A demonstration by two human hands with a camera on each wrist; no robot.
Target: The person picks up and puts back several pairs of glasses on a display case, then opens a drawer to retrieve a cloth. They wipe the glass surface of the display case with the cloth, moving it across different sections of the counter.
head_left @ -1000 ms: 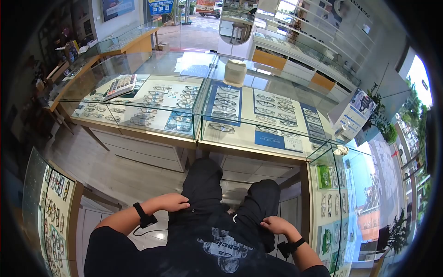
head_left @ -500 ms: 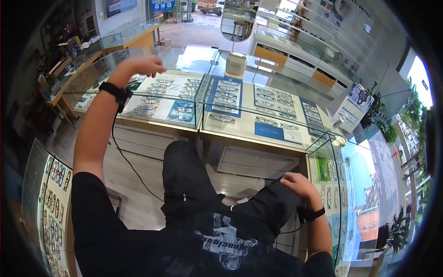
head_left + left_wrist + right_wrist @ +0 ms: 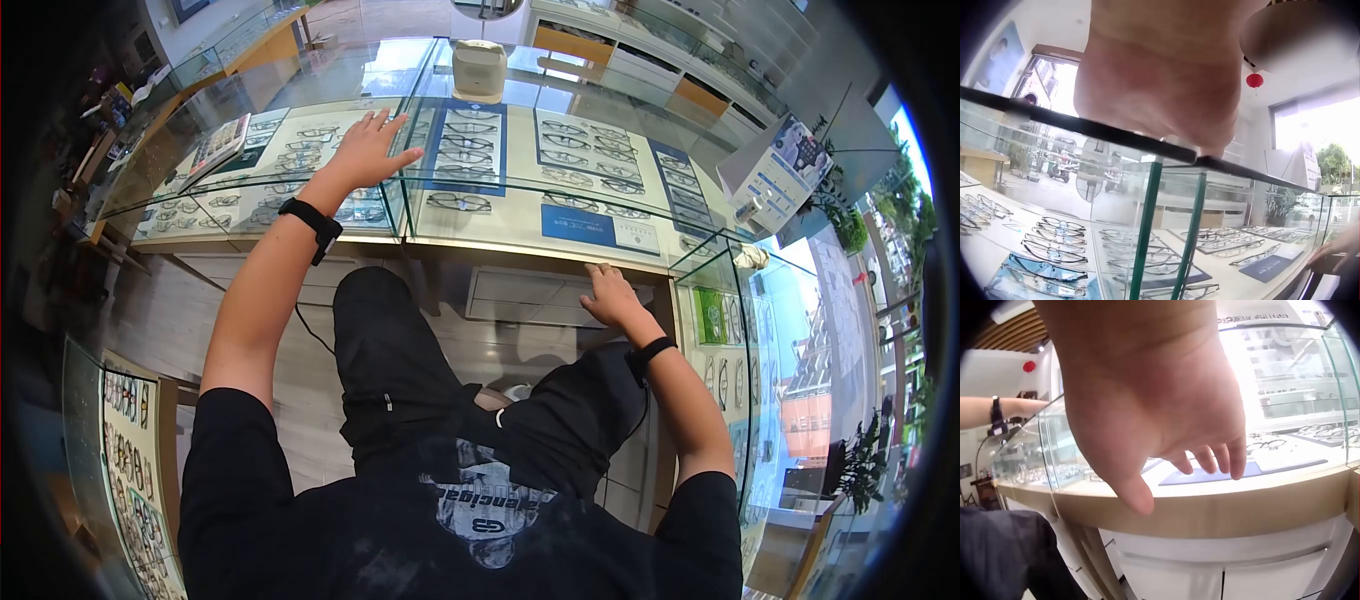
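Note:
My left hand [image 3: 368,152] lies over the glass top of the display case [image 3: 300,185], beside the seam where two cases meet. Its fingers are spread and it holds nothing. In the left wrist view the palm [image 3: 1160,94] is right at the dark top edge of the glass, fingertips hidden behind it. My right hand [image 3: 612,297] reaches to the wooden front edge [image 3: 1210,515] of the right-hand case, fingers extended and nothing in them. Behind the glass lie rows of eyeglasses [image 3: 470,140] and a blue card [image 3: 578,225].
On the glass top stand a beige-white box-shaped object [image 3: 480,70], a calculator [image 3: 218,150] at left and a printed stand [image 3: 780,175] at right. Side cases of eyeglasses [image 3: 130,455] flank the seated person. White drawers [image 3: 1172,572] sit below the counter.
My left hand rose from the lap, swung over the left case, then moved right to the seam. My right hand left the thigh and moved forward to the counter edge. The head view tilted down.

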